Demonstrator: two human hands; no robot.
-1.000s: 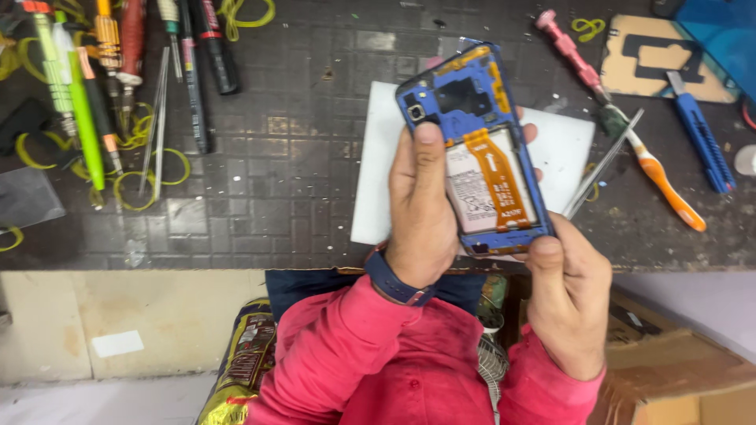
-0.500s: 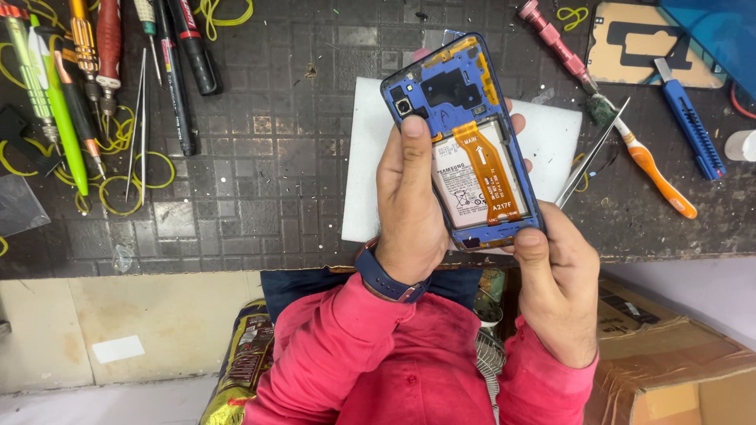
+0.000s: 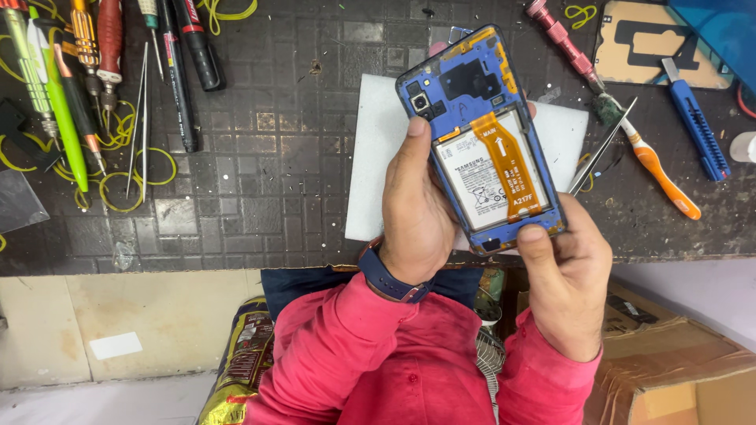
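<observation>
head view: we clamped both grips, left hand point(image 3: 416, 216) and right hand point(image 3: 565, 279), on opened phone point(image 3: 482, 138) above worktop point(image 3: 268, 157); inspection step, next likely needed tool.

The opened phone point(image 3: 484, 138) is a blue-framed handset with its back cover off, turned inner side up and tilted so its camera end points away and a little left. Its pale battery fills the lower middle, crossed by an orange ribbon cable running lengthwise (a dark shielded patch and a small camera lens sit above it). It is held up over a white sheet on the tabletop, apparently not touching it.
</observation>
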